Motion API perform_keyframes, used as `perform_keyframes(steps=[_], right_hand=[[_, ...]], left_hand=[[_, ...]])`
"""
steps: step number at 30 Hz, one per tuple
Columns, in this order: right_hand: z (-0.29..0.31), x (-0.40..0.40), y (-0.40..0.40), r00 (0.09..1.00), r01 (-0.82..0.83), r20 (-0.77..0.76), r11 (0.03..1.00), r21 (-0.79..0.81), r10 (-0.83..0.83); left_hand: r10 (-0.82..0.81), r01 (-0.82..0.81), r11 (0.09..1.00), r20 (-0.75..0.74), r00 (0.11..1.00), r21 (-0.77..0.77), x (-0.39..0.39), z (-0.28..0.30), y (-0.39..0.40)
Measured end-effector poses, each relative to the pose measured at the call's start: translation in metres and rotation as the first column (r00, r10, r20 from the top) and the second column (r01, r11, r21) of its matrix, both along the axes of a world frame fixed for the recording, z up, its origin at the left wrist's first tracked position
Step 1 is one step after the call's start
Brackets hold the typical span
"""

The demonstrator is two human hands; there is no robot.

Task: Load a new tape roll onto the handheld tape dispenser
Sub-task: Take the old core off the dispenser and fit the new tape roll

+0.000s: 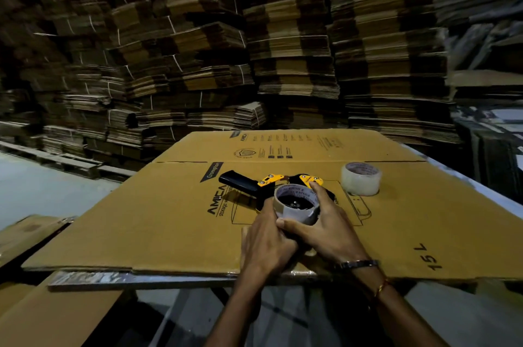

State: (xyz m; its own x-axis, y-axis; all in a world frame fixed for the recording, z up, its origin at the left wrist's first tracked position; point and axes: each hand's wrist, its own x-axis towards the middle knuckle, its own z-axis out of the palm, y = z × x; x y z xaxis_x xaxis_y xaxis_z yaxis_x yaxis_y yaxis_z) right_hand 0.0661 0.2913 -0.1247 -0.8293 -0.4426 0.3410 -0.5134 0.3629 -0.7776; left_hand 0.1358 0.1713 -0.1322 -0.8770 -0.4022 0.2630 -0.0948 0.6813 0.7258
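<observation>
A black and yellow handheld tape dispenser lies on a flattened cardboard sheet, its handle pointing left. A nearly bare tape core sits over the dispenser's wheel. My left hand grips the core from the near left side. My right hand grips it from the right, with the index finger reaching up to the yellow front plate. A full roll of clear tape stands on the cardboard to the right, apart from both hands.
The cardboard sheet rests on a table whose metal front edge shows below it. More flat cardboard lies at the lower left. Tall stacks of bundled flat cartons fill the background.
</observation>
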Motion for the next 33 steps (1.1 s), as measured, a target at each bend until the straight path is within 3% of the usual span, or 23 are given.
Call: perform_keyframes(steps=[8, 14, 26, 30, 33], right_hand=[[0.008, -0.005, -0.004, 0.999, 0.037, -0.016, 0.999, 0.011, -0.037], [0.011, -0.011, 0.0, 0.999, -0.033, -0.008, 0.999, -0.001, 0.033], [0.01, -0.014, -0.001, 0.999, -0.041, -0.004, 0.997, -0.061, 0.041], [0.011, -0.01, -0.001, 0.999, -0.039, -0.018, 0.999, -0.019, 0.039], [0.019, -0.007, 0.0, 0.998, -0.044, -0.033, 0.994, 0.104, 0.048]], left_hand=[[-0.09, 0.089, 0.995, 0.021, 0.996, 0.038, -0.002, 0.008, -0.01], [-0.119, 0.118, 0.991, 0.019, 0.993, 0.056, -0.001, 0.009, -0.01], [-0.086, 0.087, 0.994, -0.018, 0.996, 0.065, -0.004, 0.006, -0.01], [-0.07, 0.07, 0.996, 0.006, 0.998, 0.059, -0.005, 0.006, -0.011], [-0.06, 0.06, 0.996, 0.01, 0.998, 0.069, -0.004, 0.004, -0.011]])
